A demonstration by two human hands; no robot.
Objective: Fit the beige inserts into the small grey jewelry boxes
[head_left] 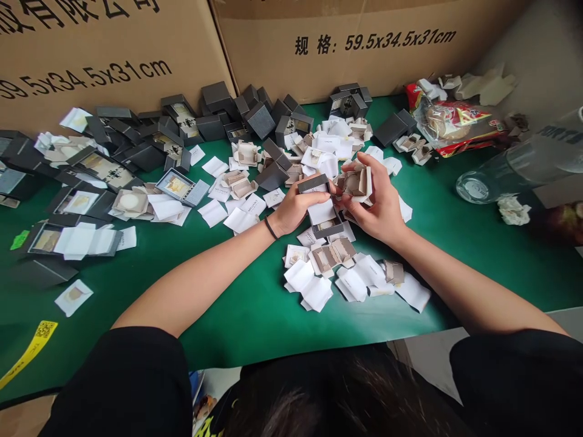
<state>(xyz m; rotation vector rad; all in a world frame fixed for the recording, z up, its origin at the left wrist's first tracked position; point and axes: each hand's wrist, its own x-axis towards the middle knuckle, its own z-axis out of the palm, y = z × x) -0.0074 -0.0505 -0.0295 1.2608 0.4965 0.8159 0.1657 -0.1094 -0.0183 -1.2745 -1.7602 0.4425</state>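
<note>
My left hand [296, 208] is closed around a small open dark grey box [319, 206] with a white card inside, held over the green table [237, 309]. My right hand [378, 203] grips a beige cardboard insert [355, 182] just to the right of that box. The two hands almost touch. Below them lies a loose heap of white cards and beige inserts [350, 276].
Many dark grey boxes [255, 115] and white cards are strewn across the back and left of the table. Two big cardboard cartons [319, 42] stand along the back. A snack bag [455, 124], a clear glass bottle [514, 167] and crumpled paper [514, 210] lie at right.
</note>
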